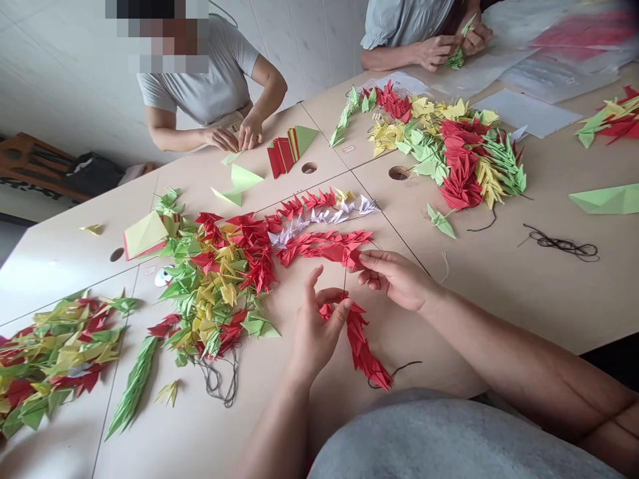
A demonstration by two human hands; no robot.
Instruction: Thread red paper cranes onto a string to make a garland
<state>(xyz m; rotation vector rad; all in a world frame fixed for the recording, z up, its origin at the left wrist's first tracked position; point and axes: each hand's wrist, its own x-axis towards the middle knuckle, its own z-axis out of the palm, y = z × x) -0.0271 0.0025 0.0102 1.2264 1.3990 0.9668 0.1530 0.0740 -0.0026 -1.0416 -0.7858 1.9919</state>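
My right hand is closed, pinching a red folded paper crane between thumb and fingertips. Just below it, my left hand holds the upper end of a strand of red paper cranes between thumb and bent fingers. A thin dark thread runs up from the strand toward the crane in my right hand. The strand hangs down near my grey top, its loose thread end lying to the right. Beyond my hands lie a row of red cranes and a row of white cranes.
A heap of red, yellow and green cranes lies left of my hands, another pile farther left. More strung cranes and a dark thread coil lie right. Two people sit opposite, hands on paper.
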